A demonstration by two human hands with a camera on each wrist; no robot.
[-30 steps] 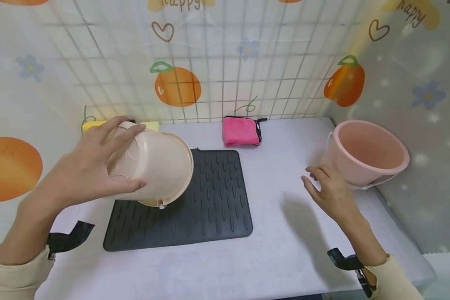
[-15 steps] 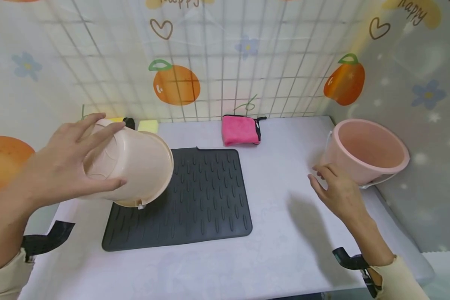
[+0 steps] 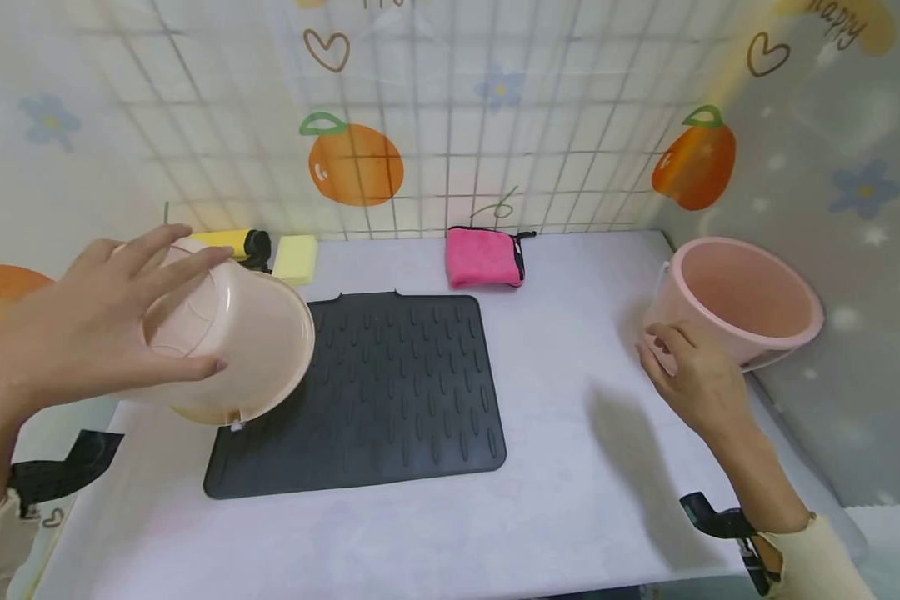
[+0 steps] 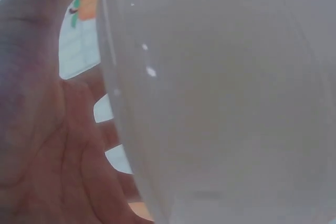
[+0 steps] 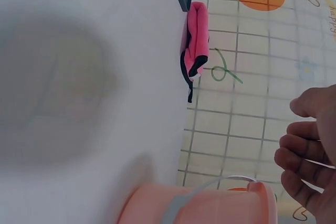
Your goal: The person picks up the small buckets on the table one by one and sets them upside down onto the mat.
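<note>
My left hand (image 3: 183, 310) grips a pale peach plastic basin (image 3: 258, 350) by its base, fingers spread over the bottom and thumb underneath. The basin is tilted, held in the air over the left edge of a black ribbed mat (image 3: 405, 392). The left wrist view is filled by the basin's wall (image 4: 220, 98) with my palm (image 4: 42, 129) beside it. My right hand (image 3: 671, 350) is at the near side of a pink bucket (image 3: 742, 300), fingers loosely curled, holding nothing. In the right wrist view the fingers (image 5: 304, 161) are just off the bucket's rim (image 5: 210, 208).
A folded pink cloth (image 3: 483, 258) lies at the back wall, also seen as the cloth (image 5: 195, 40) from the right wrist. A yellow sponge (image 3: 296, 258) and a yellow-and-black tool (image 3: 232, 242) sit at the back left. The white table (image 3: 555, 467) ends at walls behind and on the right.
My left hand has carried the tilted basin to the left, off the mat's middle. My right hand has moved right and back, up to the pink bucket.
</note>
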